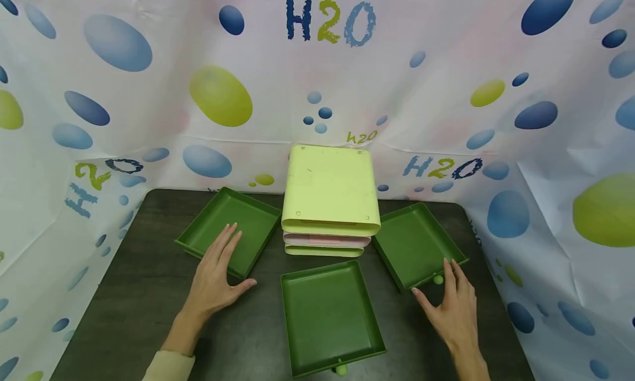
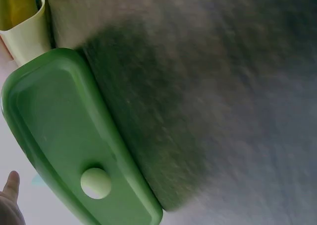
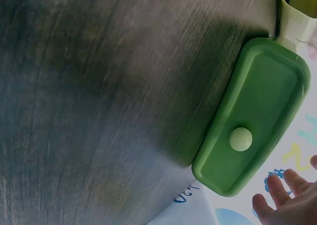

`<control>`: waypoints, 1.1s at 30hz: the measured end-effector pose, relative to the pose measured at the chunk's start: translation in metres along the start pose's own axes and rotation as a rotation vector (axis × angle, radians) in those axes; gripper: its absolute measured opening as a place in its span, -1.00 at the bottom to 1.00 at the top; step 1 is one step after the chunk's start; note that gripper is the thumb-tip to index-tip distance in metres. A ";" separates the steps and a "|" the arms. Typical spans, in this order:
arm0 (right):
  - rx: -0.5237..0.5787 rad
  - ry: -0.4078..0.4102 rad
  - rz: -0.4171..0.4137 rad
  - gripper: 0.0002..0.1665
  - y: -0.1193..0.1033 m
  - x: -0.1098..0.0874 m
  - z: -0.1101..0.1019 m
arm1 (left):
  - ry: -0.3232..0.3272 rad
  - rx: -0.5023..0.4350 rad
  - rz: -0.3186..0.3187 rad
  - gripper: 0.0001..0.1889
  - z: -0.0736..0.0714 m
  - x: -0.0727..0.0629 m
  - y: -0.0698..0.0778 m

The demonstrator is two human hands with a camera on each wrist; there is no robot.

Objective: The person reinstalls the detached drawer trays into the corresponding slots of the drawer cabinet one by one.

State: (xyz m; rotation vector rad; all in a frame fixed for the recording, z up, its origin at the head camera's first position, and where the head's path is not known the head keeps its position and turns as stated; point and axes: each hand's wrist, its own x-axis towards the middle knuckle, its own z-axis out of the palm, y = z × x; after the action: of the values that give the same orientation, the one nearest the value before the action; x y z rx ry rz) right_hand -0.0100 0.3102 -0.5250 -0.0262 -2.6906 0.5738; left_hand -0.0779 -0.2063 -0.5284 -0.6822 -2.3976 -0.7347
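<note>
Three shallow green drawers lie on the dark table around a pale yellow drawer cabinet (image 1: 329, 191). My left hand (image 1: 212, 279) is over the near side of the left drawer (image 1: 253, 218), fingers straight and thumb spread. In the left wrist view, a green drawer front (image 2: 54, 121) shows its round knob (image 2: 95, 183). By the right drawer (image 1: 416, 243), my right hand (image 1: 455, 312) has its fingers and thumb apart near the front edge and knob (image 1: 438, 280); whether they touch cannot be told. Between the hands lies the front drawer (image 1: 332, 315). Neither hand holds anything.
The dark tabletop (image 1: 134, 287) shows around the drawers. A white sheet (image 1: 421, 17) with blue and lime dots and H2O lettering hangs behind the table and along both sides. The cabinet stands at the table's back middle, with a pinkish layer (image 1: 327, 240) below its yellow top.
</note>
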 end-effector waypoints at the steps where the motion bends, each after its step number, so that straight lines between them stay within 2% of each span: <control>1: -0.001 0.000 0.002 0.21 0.000 0.000 0.001 | 0.007 -0.004 0.003 0.08 0.000 0.001 0.000; 4: 0.002 0.004 0.005 0.21 0.000 -0.001 0.002 | 0.030 -0.017 0.027 0.07 0.001 0.006 0.001; 10: 0.022 -0.007 -0.005 0.22 -0.006 0.000 0.009 | 0.125 -0.073 0.105 0.04 0.006 0.018 0.002; 13: 0.022 -0.007 -0.001 0.20 -0.008 -0.001 0.011 | 0.133 -0.094 0.126 0.03 0.011 0.024 0.003; 20: 0.026 0.018 -0.009 0.18 -0.004 -0.002 0.011 | 0.143 -0.117 0.126 0.02 0.020 0.036 0.007; 29: 0.031 0.015 0.006 0.19 -0.006 -0.002 0.014 | 0.170 -0.199 0.139 0.00 0.028 0.053 0.014; 33: 0.045 0.008 0.009 0.20 -0.008 -0.001 0.018 | 0.165 -0.228 0.115 -0.01 0.034 0.058 0.018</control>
State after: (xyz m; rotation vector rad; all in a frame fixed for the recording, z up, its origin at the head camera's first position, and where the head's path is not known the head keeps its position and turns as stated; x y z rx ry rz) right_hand -0.0152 0.2956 -0.5372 -0.0283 -2.6702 0.6359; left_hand -0.1207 -0.1550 -0.5107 -0.8106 -2.1269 -0.9845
